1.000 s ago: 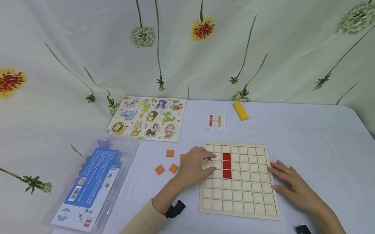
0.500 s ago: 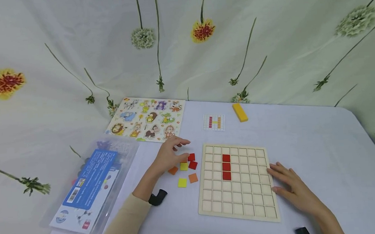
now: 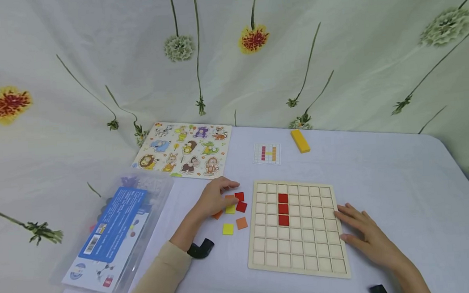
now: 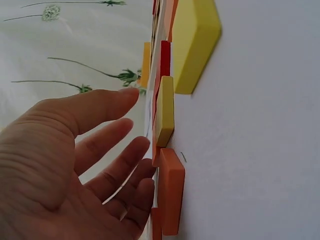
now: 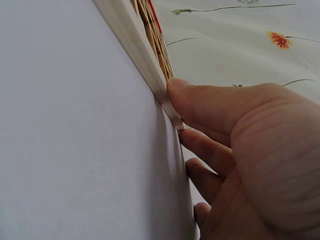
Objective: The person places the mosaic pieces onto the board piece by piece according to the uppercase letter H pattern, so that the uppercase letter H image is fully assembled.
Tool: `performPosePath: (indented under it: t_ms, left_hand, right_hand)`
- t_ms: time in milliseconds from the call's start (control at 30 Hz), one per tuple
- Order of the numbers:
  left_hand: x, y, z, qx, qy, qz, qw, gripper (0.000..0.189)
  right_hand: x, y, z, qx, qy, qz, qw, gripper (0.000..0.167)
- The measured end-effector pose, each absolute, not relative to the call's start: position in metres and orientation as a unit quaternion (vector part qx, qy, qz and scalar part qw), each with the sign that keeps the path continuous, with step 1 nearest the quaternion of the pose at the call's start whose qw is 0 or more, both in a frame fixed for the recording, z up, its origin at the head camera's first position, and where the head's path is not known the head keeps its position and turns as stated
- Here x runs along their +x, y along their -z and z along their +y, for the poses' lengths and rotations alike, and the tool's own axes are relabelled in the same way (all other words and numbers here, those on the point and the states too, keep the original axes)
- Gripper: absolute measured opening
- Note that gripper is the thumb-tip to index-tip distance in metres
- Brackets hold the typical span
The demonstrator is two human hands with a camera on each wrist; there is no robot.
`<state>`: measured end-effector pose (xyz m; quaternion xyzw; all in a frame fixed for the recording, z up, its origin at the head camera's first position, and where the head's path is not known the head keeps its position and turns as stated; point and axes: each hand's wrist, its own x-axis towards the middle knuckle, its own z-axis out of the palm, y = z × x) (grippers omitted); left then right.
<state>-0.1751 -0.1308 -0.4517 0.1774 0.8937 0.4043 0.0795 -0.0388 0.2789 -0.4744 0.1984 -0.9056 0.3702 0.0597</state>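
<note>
A pale wooden grid board (image 3: 316, 235) lies on the table, with three red square tiles (image 3: 283, 209) in a column in its cells. My left hand (image 3: 212, 199) is over a small cluster of loose tiles left of the board, its thumb and fingers apart. Near it are two red tiles (image 3: 241, 207), yellow tiles (image 3: 228, 229) and orange tiles (image 3: 241, 222); the hand partly covers some. Nothing shows between the left fingers in the left wrist view, where an orange tile (image 4: 172, 192) lies beside them. My right hand (image 3: 365, 237) touches the board's right edge with its thumb and fingertips.
Behind the board lie a small pattern card (image 3: 267, 154) and a yellow block (image 3: 300, 141). An animal picture board (image 3: 182, 149) is at the back left. A clear plastic case (image 3: 115, 234) with a blue-and-white label lies at the left. A flowered cloth hangs behind the table.
My left hand has moved left from over the board's left edge to the loose tiles, then lowered slightly among them. The right hand stays at the board's edge.
</note>
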Motion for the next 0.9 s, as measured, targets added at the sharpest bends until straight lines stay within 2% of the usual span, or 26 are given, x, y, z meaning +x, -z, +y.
performPosePath:
  t_ms: [900]
  left_hand:
    - [-0.168, 0.458, -0.120, 0.154, -0.321, 0.934, 0.033, 0.028]
  right_hand:
    - [-0.037, 0.474, 0.276, 0.192, -0.365, -0.909, 0.059, 0.054]
